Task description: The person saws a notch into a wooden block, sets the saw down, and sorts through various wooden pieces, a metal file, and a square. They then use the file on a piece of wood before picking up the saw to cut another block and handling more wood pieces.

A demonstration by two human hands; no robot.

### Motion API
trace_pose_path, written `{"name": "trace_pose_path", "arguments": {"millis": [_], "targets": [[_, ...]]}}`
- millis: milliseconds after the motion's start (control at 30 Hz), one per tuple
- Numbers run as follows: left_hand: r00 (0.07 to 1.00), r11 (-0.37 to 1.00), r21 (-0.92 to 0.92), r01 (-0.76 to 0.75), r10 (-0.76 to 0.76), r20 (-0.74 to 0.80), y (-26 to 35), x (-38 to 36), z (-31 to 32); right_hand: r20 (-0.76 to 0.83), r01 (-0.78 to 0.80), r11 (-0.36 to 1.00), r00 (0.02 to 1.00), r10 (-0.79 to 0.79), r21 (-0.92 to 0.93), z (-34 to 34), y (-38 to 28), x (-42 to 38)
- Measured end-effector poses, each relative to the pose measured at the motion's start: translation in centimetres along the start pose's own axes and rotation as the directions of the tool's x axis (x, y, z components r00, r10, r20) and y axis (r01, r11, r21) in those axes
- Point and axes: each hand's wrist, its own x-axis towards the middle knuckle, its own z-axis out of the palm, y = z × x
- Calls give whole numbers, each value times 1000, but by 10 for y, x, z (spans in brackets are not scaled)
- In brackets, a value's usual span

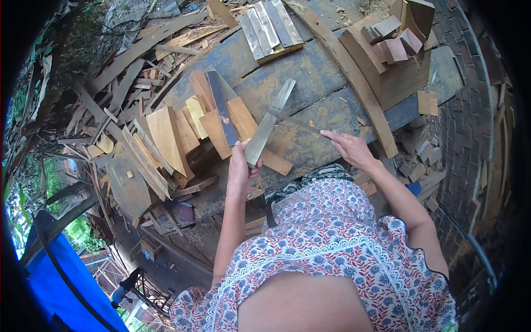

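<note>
My left hand point(239, 169) is closed around the lower end of a greyish wood strip point(267, 130), which slants up and away over the bench. In my right hand point(352, 149) is a long, thin, dark tool point(298, 122), gripped at its near end. Its far end meets or overlaps the strip's middle; its exact kind does not show. Just left of the strip lie a dark narrow board point(223, 108) and a light brown board point(241, 117). Another short board point(276, 161) pokes out from under the strip near my left hand.
Curved wood pieces point(166, 138) stand in a row on the left of the worn bench point(310, 72). A long curved plank point(354, 72) crosses on the right, beside a wooden block point(404, 83) carrying small offcuts. Grey slats point(268, 27) lie at the back. Scrap wood point(149, 72) is heaped beyond.
</note>
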Motion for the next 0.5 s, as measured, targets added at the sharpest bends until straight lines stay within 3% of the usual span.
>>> {"name": "trace_pose_path", "arguments": {"millis": [33,100,167,233,300,367,433,467,500], "targets": [[1000,1000,-17,-2,3,4,1,0,0,0,-2,1000,1000,2,-3,-4,-4,0],[1000,999,-35,-15,15,8,4,3,0,71,181,982,980,-184,48,-10,-9,5],[1000,1000,-12,-29,29,0,3,2,1,3,199,979,980,-200,52,12,23,30],[999,999,-34,-43,44,14,1,2,-5,-164,-124,991,978,132,55,48,78,59],[998,998,-42,-56,57,29,2,1,-13,-158,-149,988,978,140,-46,43,76,67],[991,998,-25,-59,56,-123,-3,-3,-17,-135,-181,972,978,162,-149,29,52,57],[983,995,10,-104,104,-152,-6,-4,-25,-22,125,990,992,-127,-67,2,-3,41],[959,960,224,-165,209,-190,-5,-7,-27,-17,126,990,992,-127,-64,-8,-22,34],[928,877,433,-207,317,-198,-2,-11,-26,5,240,970,971,-239,-36,-17,-38,26]]}}
